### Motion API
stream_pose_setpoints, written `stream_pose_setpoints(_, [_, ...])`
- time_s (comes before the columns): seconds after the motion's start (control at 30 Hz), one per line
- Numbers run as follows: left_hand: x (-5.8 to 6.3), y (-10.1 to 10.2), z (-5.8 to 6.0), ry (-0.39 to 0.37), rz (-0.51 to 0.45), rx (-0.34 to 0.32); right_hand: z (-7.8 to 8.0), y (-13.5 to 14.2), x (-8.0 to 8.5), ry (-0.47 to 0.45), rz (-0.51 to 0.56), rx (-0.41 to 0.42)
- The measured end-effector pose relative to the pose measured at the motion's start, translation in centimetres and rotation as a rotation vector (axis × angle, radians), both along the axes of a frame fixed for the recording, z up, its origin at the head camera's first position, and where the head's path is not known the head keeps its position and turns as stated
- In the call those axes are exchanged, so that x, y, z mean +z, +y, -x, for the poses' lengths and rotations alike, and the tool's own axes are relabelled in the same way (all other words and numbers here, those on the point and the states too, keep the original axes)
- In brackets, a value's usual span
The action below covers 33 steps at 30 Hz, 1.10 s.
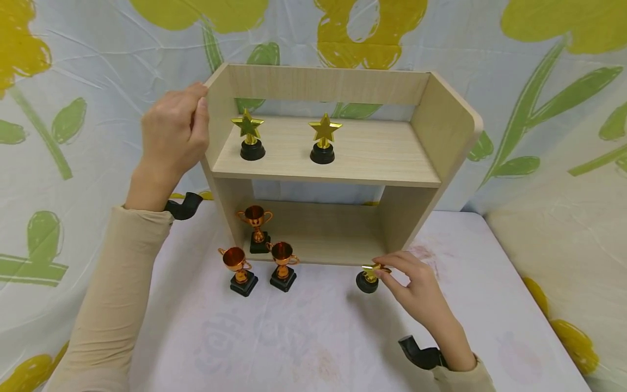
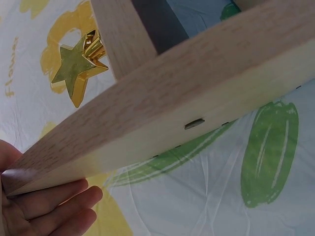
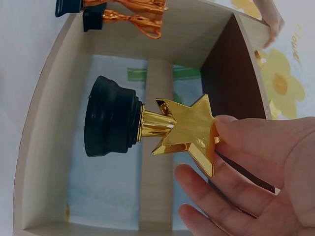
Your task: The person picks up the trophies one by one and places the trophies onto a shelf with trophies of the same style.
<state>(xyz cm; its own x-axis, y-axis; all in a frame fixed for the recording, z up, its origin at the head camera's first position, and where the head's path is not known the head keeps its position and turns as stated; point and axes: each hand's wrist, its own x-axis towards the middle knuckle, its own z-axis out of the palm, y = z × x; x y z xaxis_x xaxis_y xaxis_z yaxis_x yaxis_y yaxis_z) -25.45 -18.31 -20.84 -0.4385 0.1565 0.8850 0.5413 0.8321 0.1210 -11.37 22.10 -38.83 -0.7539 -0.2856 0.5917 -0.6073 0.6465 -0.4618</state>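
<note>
My left hand [image 1: 173,128] grips the upper edge of the left side panel [image 2: 147,113] of a light wooden shelf [image 1: 382,158]; in the left wrist view thumb and fingers lie on either side of it. Between thumb and fingers of my right hand [image 1: 416,283] is a gold star trophy [image 3: 189,128], pinched by the star. Its round black base [image 3: 110,118] hangs free, in front of the lower shelf board at the right. Two more star trophies, one at the left [image 1: 252,149] and one near the middle [image 1: 323,152], stand upright on the upper board.
A copper cup trophy [image 1: 256,216] stands at the left of the lower board [image 1: 323,234]. Two others, a left cup [image 1: 236,258] and a right cup [image 1: 282,254], stand on the white-covered table [image 1: 294,337] before it. A flower-printed cloth [image 1: 98,65] hangs behind.
</note>
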Motion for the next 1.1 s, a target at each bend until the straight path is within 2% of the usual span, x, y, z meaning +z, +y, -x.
stream_pose_setpoints(0.33, [0.06, 0.08, -0.05, -0.010, 0.006, -0.002, -0.26, -0.02, 0.14, 0.022, 0.020, 0.001])
stream_pose_setpoints(0.63, [0.10, 0.08, -0.09, -0.008, 0.010, -0.005, -0.66, -0.12, 0.72, -0.030, 0.042, -0.004])
stream_pose_setpoints(1.1, [0.05, 0.18, -0.12, -0.001, 0.012, 0.005, -0.83, -0.20, 1.03, 0.014, 0.086, 0.030])
